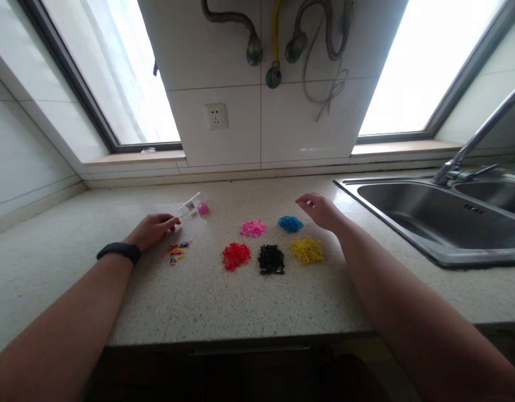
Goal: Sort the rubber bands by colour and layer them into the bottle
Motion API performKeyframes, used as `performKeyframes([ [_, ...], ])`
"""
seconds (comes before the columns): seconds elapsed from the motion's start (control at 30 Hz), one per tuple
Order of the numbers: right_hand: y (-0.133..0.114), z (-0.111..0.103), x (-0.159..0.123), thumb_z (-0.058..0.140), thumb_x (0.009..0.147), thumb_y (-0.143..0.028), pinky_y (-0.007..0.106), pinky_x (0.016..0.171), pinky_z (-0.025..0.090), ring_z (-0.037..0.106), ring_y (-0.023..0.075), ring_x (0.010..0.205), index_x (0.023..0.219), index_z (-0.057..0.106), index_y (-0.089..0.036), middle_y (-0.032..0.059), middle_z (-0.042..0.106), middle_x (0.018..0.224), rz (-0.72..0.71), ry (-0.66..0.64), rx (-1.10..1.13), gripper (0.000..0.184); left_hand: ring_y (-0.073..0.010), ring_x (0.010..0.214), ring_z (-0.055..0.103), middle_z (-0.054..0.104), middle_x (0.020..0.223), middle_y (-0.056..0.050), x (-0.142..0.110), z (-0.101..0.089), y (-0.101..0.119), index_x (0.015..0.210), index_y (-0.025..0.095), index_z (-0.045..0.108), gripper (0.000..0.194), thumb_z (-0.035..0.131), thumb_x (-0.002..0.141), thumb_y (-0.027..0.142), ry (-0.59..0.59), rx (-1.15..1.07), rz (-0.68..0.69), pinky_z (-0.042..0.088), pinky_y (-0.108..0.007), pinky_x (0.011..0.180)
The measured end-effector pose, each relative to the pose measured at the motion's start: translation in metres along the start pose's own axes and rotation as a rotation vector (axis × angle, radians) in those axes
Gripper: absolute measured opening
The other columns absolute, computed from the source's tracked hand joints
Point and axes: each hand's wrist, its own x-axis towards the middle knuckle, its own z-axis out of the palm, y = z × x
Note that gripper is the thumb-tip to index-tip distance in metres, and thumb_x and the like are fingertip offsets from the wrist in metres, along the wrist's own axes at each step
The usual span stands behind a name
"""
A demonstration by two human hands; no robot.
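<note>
My left hand, with a black band on the wrist, is low over the counter with its fingers curled together. Just below it lies a small mixed group of coloured pieces. My right hand hovers right of and slightly beyond the blue pile, thumb and fingertips drawn into a pinch. Whether either hand holds a tiny piece is too small to see. Around the middle are a pink pile, a red pile, a black pile and a yellow pile of small thin pieces.
Beyond my left hand lies a clear plastic container beside a pink round thing. A steel sink with a faucet is set into the speckled counter at right. A tiled wall with an outlet rises behind.
</note>
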Motion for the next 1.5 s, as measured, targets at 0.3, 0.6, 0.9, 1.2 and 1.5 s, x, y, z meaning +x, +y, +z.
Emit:
performKeyframes([
  [0.3, 0.041, 0.014, 0.010, 0.059, 0.086, -0.033, 0.028, 0.065, 0.047, 0.061, 0.0165, 0.070, 0.104, 0.073, -0.019, 0.0059, 0.073, 0.086, 0.301, 0.049, 0.095, 0.028, -0.0179, 0.071, 0.057, 0.070, 0.082, -0.004, -0.006, -0.022, 0.028, 0.094, 0.018, 0.075, 0.052, 0.069, 0.071, 0.064, -0.568, 0.027, -0.056, 0.040, -0.027, 0.063],
  [0.6, 0.047, 0.020, 0.009, 0.059, 0.088, -0.032, 0.027, 0.064, 0.047, 0.062, 0.0142, 0.066, 0.109, 0.070, -0.019, 0.0057, 0.072, 0.092, 0.284, -0.017, 0.091, 0.027, -0.0204, 0.076, 0.058, 0.073, 0.084, -0.006, -0.007, -0.023, 0.036, 0.090, 0.017, 0.077, 0.052, 0.071, 0.069, 0.064, -0.586, 0.194, 0.002, 0.039, -0.029, 0.071],
  [0.9, 0.048, 0.022, 0.008, 0.059, 0.088, -0.031, 0.026, 0.063, 0.048, 0.063, 0.0132, 0.064, 0.110, 0.069, -0.020, 0.0053, 0.072, 0.093, 0.260, -0.054, 0.086, 0.026, -0.0193, 0.072, 0.060, 0.074, 0.080, -0.005, -0.011, -0.022, 0.045, 0.085, 0.018, 0.077, 0.043, 0.072, 0.069, 0.058, -0.637, 0.194, 0.033, 0.042, -0.029, 0.072],
  [1.2, 0.046, 0.021, 0.009, 0.058, 0.089, -0.029, 0.024, 0.061, 0.047, 0.063, 0.0122, 0.062, 0.109, 0.069, -0.019, 0.0042, 0.072, 0.088, 0.259, -0.072, 0.093, 0.025, -0.0180, 0.073, 0.056, 0.070, 0.078, -0.003, -0.012, -0.024, 0.055, 0.086, 0.018, 0.076, 0.042, 0.069, 0.070, 0.056, -0.577, 0.251, 0.090, 0.040, -0.028, 0.069],
  [1.5, 0.044, 0.019, 0.009, 0.058, 0.088, -0.029, 0.025, 0.062, 0.047, 0.062, 0.0139, 0.065, 0.107, 0.069, -0.020, 0.0041, 0.073, 0.085, 0.247, -0.078, 0.083, 0.024, -0.0133, 0.065, 0.048, 0.060, 0.074, -0.001, -0.022, -0.018, 0.083, 0.089, 0.016, 0.072, 0.042, 0.066, 0.077, 0.056, -0.569, 0.096, 0.129, 0.036, -0.025, 0.060],
])
